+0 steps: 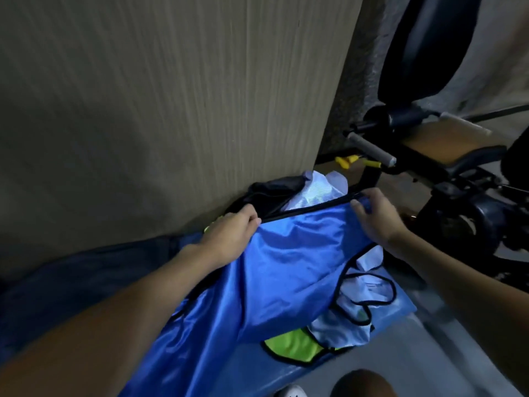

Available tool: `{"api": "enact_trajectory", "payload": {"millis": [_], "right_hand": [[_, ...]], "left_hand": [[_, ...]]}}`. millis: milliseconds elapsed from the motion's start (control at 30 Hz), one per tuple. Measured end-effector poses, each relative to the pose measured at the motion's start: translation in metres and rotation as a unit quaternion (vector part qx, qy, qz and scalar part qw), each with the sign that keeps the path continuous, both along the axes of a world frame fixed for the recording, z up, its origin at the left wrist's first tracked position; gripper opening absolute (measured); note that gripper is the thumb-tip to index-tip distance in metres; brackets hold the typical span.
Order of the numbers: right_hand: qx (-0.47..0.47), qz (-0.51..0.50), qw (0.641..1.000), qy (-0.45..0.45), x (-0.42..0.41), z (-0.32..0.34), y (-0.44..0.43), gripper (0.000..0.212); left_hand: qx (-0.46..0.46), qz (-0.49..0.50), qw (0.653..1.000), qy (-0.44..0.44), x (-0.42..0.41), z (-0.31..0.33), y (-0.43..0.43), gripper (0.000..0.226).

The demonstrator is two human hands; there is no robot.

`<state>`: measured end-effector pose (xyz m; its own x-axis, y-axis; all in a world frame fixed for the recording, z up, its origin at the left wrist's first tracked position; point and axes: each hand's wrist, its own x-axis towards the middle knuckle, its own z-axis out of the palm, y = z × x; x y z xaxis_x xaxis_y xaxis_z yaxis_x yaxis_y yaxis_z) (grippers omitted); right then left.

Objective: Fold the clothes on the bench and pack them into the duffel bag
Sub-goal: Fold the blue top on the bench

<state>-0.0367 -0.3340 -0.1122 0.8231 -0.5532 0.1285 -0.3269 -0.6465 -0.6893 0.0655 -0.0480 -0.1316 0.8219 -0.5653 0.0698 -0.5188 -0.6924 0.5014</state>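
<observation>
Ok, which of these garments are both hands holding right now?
The blue bib: the left hand and right hand grip its black-trimmed top edge. The white bib and green bib lie loose below it.

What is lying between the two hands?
In the head view, the top edge of the blue garment spans from left hand to right hand; both grip it.
</observation>
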Motion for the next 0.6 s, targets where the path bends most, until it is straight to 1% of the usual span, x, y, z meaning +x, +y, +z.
{"api": "enact_trajectory", "payload": {"millis": [100,200,300,433,600], "right_hand": [[-0.010,0.016,0.999,0.045,0.004,-0.013,0.001,0.048],[-0.074,-0.007,0.993,0.097,0.004,-0.017,0.002,0.060],[-0.139,-0.021,0.986,0.094,-0.005,-0.011,0.012,0.067],[-0.173,0.041,0.983,0.038,-0.021,-0.004,0.053,0.056],[-0.156,0.145,0.977,-0.015,-0.033,-0.013,0.134,0.036]], "left_hand": [[-0.015,-0.006,1.000,-0.013,0.004,-0.007,-0.004,0.018],[-0.054,-0.010,0.998,-0.029,0.000,-0.007,-0.005,0.016],[-0.105,-0.011,0.993,-0.060,-0.013,0.001,0.004,0.019],[-0.102,0.007,0.992,-0.070,-0.038,0.008,0.043,0.015],[-0.085,0.067,0.993,-0.037,-0.074,0.000,0.120,0.011]]}}
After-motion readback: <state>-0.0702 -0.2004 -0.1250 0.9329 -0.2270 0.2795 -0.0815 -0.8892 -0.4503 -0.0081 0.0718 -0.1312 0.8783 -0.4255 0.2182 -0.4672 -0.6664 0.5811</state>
